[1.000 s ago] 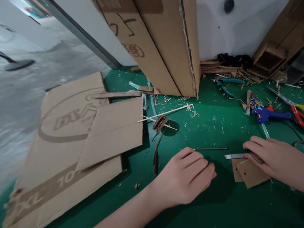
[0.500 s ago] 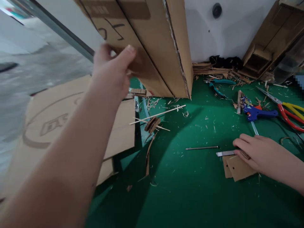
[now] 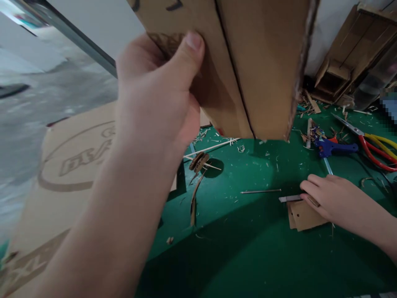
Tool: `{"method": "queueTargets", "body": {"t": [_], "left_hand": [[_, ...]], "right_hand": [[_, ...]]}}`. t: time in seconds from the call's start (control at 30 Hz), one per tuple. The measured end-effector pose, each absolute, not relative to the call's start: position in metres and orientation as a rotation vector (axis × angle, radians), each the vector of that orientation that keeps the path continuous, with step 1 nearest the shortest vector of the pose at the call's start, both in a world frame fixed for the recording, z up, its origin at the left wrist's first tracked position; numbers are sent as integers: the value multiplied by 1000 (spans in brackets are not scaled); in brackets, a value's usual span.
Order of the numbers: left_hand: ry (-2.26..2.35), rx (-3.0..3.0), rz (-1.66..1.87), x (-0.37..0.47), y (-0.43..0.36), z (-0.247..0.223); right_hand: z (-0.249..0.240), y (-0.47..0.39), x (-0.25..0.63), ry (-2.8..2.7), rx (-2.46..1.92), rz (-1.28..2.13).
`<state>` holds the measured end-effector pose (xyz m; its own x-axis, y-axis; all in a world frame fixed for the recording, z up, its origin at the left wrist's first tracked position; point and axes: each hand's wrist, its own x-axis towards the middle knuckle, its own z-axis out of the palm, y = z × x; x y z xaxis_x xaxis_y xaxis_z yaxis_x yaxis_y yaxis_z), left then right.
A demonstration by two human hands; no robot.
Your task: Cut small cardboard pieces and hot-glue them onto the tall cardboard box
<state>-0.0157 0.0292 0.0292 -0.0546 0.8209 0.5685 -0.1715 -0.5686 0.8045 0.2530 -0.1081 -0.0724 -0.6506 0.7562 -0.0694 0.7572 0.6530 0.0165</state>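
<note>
My left hand (image 3: 158,91) grips the left edge of a tall cardboard box (image 3: 263,74), thumb on its near face and fingers behind. The box's lower edge appears raised over the green table, and its top runs out of view. At the right, my right hand (image 3: 328,196) is closed around a utility knife (image 3: 290,198), whose blade sticks out to the left. Beneath that hand lie two overlapping cardboard pieces (image 3: 307,217) with small holes. A thin metal rod (image 3: 260,191) rests left of the blade. The knife's handle is mostly hidden by the fingers.
Cardboard discs on a stick (image 3: 199,162) lie mid-table near a torn strip (image 3: 194,203). A blue glue gun (image 3: 335,147) and red-and-yellow-handled scissors (image 3: 369,142) lie at the right. A printed cardboard sheet (image 3: 74,145) is at the left. Scraps litter the green table (image 3: 235,248).
My left hand has moved the cardboard box up, rightward and closer, so it now covers the pliers at the back. My right hand stays in about the same place with the knife.
</note>
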Motion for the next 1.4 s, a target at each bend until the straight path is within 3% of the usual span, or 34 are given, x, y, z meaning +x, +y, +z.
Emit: {"method": "queueTargets", "body": {"t": [0.13,0.27,0.47,0.83,1.27,1.4], "left_hand": [[762,1418,1720,7,-14,4],[927,1495,1681,28,-50,-12],[1105,1562,1493,39,-91,-3],[1137,1521,1501,25,-73,-17],[1107,1662,1622,30,-27,-45],[1124,1714,1516,22,-24,-42]], "right_hand": [[-61,-108,250,2979,1337,89],[-45,-109,258,3220,1690,114],[-46,-105,272,3340,2358,-373],[-69,-90,263,3338,2187,-505],[-75,-68,254,3127,2180,-121],[-78,-72,255,3109,2204,-209]]}}
